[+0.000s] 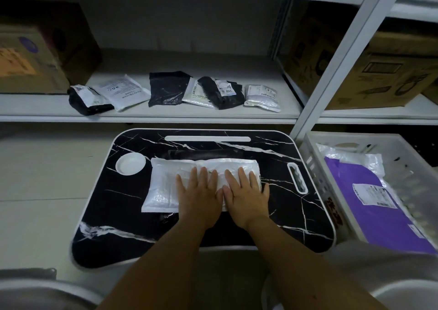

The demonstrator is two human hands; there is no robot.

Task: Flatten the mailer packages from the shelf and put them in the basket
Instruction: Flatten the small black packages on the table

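While pressed flat side by side, fingers straight, left hand [198,194] and right hand [245,196] on white mailer [163,186] atop black lap tray [284,214]; basket [315,165] with purple mailer [369,205] right of right hand; more mailers [208,91] on shelf [142,117] beyond fingertips.

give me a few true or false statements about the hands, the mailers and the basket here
1. Both hands press flat on a white mailer on the lap desk. True: left hand, right hand.
2. The basket sits left of the desk. False: it sits to the right.
3. A purple mailer lies in the basket. True.
4. The shelf holds no more mailers. False: several black and white ones remain.
5. The right hand grips a box. False: it lies open on the mailer.
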